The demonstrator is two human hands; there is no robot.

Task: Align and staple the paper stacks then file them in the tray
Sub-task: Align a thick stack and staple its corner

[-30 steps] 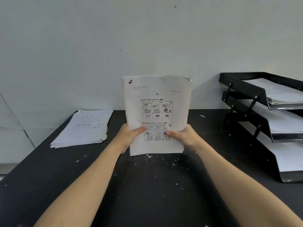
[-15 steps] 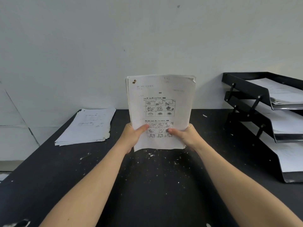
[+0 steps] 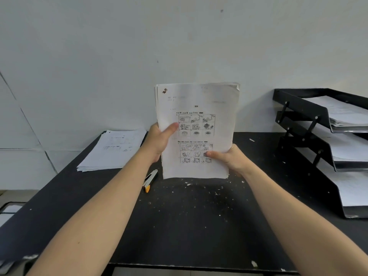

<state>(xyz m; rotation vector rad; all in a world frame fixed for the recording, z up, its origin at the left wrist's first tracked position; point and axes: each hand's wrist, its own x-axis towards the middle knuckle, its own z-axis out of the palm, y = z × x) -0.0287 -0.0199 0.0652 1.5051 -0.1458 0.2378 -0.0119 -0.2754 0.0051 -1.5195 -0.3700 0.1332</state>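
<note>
**Paper stack held upright in both hands over the black table**

The left hand (image 3: pixel 159 139) grips the left edge of the paper stack (image 3: pixel 197 130), thumb across the front; the right hand (image 3: pixel 229 159) clamps the lower right edge, thumb on the printed page. The stack stands upright above the table (image 3: pixel 189 226), its bottom edge just over the speckled surface, top corners slightly ragged. The front sheet shows two grids of small drawings and a dark mark at top left; its text is too blurred to read. A stapler (image 3: pixel 150 180) lies near the left forearm. Loose papers (image 3: pixel 114 151) lie far left. A three-tier tray (image 3: pixel 304 124) holding sheets sits right, cut off by the frame.
</note>
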